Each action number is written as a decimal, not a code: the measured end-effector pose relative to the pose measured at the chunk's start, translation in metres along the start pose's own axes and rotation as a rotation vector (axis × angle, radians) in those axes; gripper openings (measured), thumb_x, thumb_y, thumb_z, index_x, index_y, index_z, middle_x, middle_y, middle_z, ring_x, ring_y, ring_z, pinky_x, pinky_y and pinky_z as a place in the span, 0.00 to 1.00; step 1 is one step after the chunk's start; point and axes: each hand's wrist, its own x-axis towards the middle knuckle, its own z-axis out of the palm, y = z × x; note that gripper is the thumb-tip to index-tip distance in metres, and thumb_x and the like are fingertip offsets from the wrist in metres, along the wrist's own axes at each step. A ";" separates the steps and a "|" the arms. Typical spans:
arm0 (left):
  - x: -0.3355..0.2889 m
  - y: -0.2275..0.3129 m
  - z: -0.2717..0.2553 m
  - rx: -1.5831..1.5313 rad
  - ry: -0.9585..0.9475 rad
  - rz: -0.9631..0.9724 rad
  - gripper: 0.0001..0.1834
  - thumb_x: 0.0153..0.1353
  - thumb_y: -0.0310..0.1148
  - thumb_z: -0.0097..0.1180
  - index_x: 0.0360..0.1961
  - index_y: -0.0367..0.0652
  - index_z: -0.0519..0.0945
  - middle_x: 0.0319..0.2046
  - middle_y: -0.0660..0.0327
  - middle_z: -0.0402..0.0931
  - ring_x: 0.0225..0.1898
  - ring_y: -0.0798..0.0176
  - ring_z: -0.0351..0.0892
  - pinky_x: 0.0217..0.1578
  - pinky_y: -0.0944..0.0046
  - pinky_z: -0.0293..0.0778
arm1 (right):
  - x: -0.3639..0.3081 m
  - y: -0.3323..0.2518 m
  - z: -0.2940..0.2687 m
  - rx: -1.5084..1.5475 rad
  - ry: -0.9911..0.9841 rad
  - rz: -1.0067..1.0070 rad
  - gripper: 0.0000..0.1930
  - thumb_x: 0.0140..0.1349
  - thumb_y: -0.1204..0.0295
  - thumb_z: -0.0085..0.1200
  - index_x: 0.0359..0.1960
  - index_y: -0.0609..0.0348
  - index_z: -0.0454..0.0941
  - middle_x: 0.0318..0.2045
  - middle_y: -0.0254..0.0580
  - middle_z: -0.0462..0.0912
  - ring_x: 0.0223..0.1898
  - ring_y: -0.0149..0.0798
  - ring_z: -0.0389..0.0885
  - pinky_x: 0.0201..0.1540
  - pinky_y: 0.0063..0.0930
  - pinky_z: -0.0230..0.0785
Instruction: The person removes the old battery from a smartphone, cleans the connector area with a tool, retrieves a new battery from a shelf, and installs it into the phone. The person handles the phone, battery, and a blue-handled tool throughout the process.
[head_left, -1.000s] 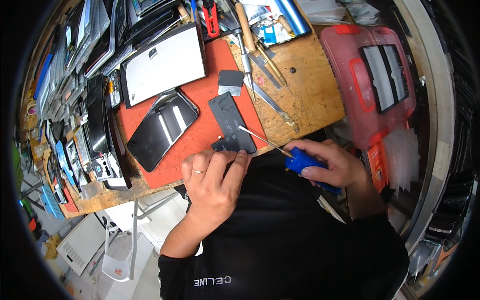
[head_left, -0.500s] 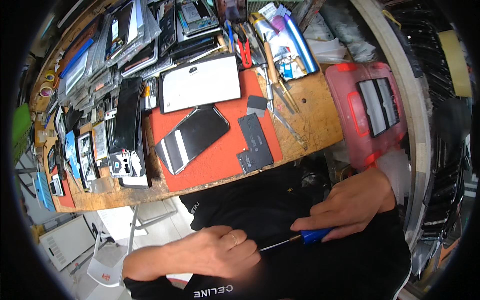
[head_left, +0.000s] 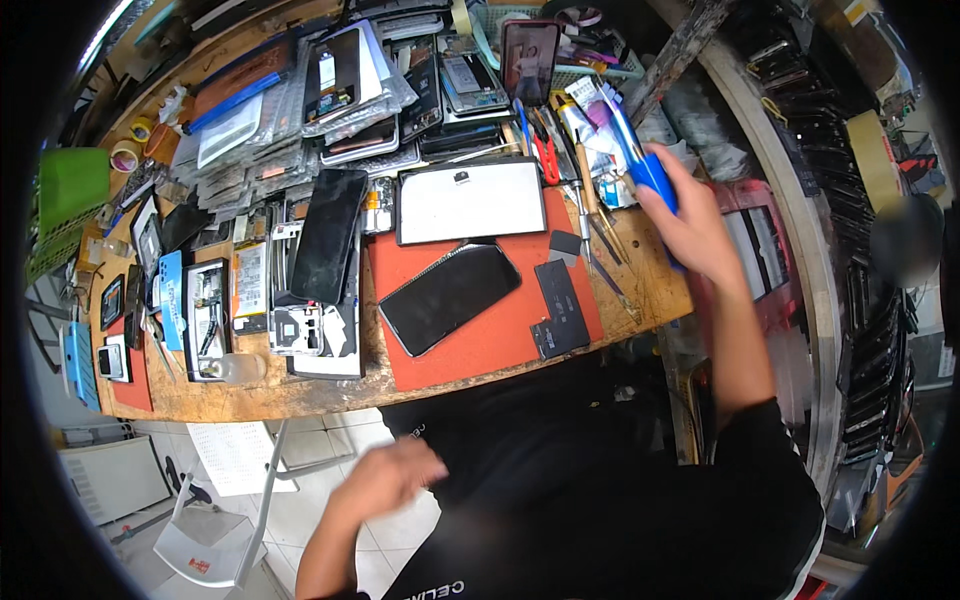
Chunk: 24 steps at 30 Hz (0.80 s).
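My right hand (head_left: 690, 215) is raised over the right end of the workbench, closed around the blue handle of a screwdriver (head_left: 655, 183). The tool is above a cluster of hand tools and crumpled packets, and its shaft is hard to make out. Below the bench edge, in front of my dark clothing, my left hand (head_left: 388, 480) is smeared by motion; its fingers look bent, but I cannot see if they hold anything. On an orange mat (head_left: 440, 370) lie a black smartphone (head_left: 450, 297) and a black phone battery (head_left: 560, 310). Behind them rests a white rectangular panel with a dark rim (head_left: 470, 205).
Red-handled pliers (head_left: 545, 155), tweezers (head_left: 612, 268) and brushes lie at the bench's right. Stacked phone parts in bubble wrap (head_left: 260, 150) fill the back left. A small clear bottle (head_left: 240, 368) stands near the front edge. A red case (head_left: 765, 240) sits off the bench's right end.
My right hand has carried the screwdriver from my lap up over the bench's right end. My left hand has come away from the shaft and moved left. The view has shifted.
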 end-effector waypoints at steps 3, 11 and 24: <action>-0.005 -0.135 0.027 -0.018 0.123 -0.602 0.16 0.73 0.33 0.61 0.59 0.43 0.88 0.50 0.45 0.89 0.50 0.35 0.88 0.53 0.44 0.83 | 0.044 0.023 0.053 -0.486 0.281 -0.139 0.33 0.69 0.67 0.59 0.75 0.61 0.69 0.46 0.68 0.85 0.44 0.66 0.89 0.52 0.56 0.82; -0.077 -0.383 -0.048 0.412 0.605 -1.281 0.18 0.75 0.35 0.59 0.59 0.35 0.85 0.53 0.42 0.88 0.54 0.36 0.87 0.56 0.46 0.81 | -0.046 -0.055 0.076 -0.564 0.078 -0.162 0.29 0.67 0.45 0.66 0.44 0.64 0.80 0.37 0.55 0.88 0.34 0.58 0.88 0.35 0.55 0.79; -0.009 -0.392 -0.095 0.366 0.635 -1.345 0.19 0.76 0.35 0.59 0.59 0.31 0.84 0.54 0.40 0.87 0.55 0.38 0.86 0.58 0.47 0.79 | -0.093 -0.047 0.122 -0.076 -0.071 0.084 0.36 0.70 0.53 0.67 0.66 0.74 0.72 0.52 0.72 0.85 0.56 0.66 0.87 0.58 0.55 0.81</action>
